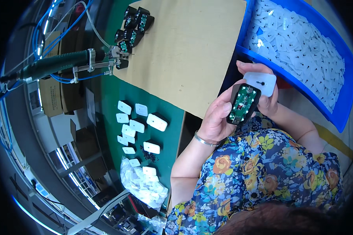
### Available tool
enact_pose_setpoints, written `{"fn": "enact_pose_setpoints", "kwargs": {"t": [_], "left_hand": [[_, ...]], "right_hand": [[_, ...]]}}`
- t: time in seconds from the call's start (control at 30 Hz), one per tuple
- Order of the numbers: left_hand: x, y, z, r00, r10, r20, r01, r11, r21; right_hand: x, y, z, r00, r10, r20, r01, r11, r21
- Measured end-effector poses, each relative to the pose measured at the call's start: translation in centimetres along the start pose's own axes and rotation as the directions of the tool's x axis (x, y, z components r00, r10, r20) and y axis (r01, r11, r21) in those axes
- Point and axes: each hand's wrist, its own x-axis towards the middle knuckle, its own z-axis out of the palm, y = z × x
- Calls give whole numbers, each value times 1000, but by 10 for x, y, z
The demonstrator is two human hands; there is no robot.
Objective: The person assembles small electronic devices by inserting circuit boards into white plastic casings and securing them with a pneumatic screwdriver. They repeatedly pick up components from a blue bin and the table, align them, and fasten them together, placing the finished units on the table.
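Note:
In my left hand (217,113) is a black housing with a green circuit board (244,103) exposed in its open face. The fingers are closed round its side, thumb on the near edge. My right hand (271,102) grips a white rounded plate (259,81) with a small black keyhole-shaped mark. The plate is just beyond the housing, overlapping its far end in view; I cannot tell whether they touch. A blue bin (239,49) full of similar white plates (290,43) stands at the right of my hands.
A tan board (184,51) lies on the green bench (164,152), with several black housings (135,27) at its far left. A clamped green cylinder tool (66,60) stands left. White covers (157,122), loose plates (136,125) and a plastic bag (143,182) lie nearer.

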Motion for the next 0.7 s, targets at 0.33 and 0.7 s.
{"fn": "enact_pose_setpoints", "kwargs": {"t": [0.33, 0.7], "left_hand": [[-16, 0, 9, 810, 581, -79, -295, 519, 802], [-2, 8, 12, 770, 547, 330, -113, -392, 913]], "right_hand": [[19, -9, 21, 932, 354, -75, -268, 815, 513], [6, 4, 32, 829, 517, 212, -505, 531, 680]]}}
